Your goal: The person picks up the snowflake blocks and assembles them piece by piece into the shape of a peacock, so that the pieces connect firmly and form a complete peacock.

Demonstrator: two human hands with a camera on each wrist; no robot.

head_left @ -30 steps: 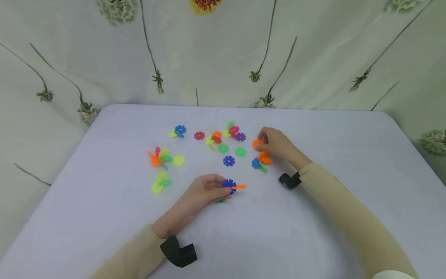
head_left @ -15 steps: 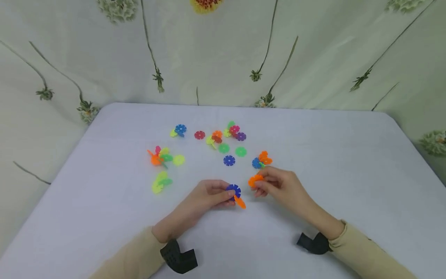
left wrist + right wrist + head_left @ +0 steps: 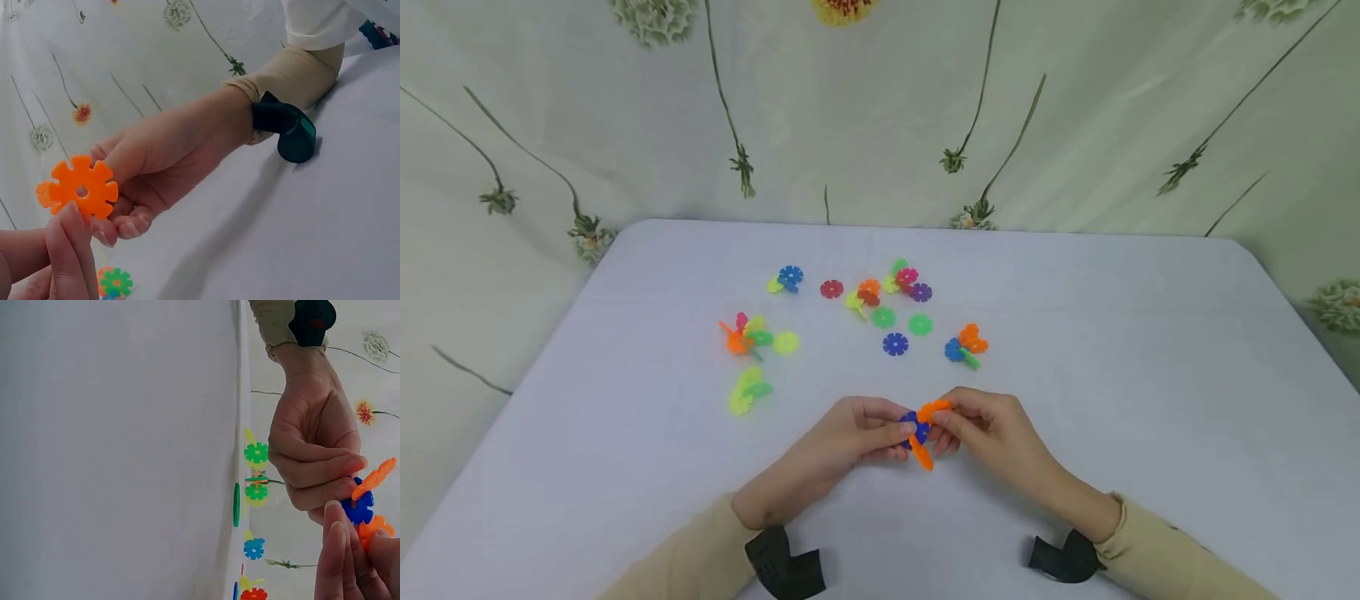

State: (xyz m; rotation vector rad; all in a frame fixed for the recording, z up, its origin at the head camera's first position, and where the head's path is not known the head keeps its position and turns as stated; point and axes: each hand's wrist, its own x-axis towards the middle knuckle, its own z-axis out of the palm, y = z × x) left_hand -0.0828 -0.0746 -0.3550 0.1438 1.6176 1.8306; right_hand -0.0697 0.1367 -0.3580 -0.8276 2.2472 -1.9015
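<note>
**Hands meet over a half-built cluster**

Assembly looks well under way but far from finished. The left hand [image 3: 842, 442] pinches a small cluster between thumb and fingertips: a blue disc [image 3: 914, 427] with an orange disc [image 3: 922, 455] slotted in below it. The right hand [image 3: 992, 433] pinches a second orange disc [image 3: 934, 408] and holds it right at the blue disc's top edge. Whether its slot has seated yet cannot be told; in the right wrist view the blue disc [image 3: 359, 508] and the orange pieces sit touching, fingertips crowding the join. The left wrist view shows one orange disc [image 3: 82, 189] face on, gripped at its lower rim by curled fingers. Both hands work just above the table [image 3: 1112, 350], near its front edge.

Done, by the look of it: one joint made in the held cluster, and several small clusters lying further back, an orange-centred one [image 3: 747, 337] on the left, a yellow-green one [image 3: 747, 393] nearer the front, a blue-orange-green one [image 3: 967, 345] just behind the hands, and more by the far middle.

Left: pressing home the disc now offered. Loose single discs lie unjoined on the cloth, a blue one [image 3: 895, 343], two green [image 3: 920, 324], a red [image 3: 831, 288] and a yellow [image 3: 786, 342], so I judge plenty remains.
</note>
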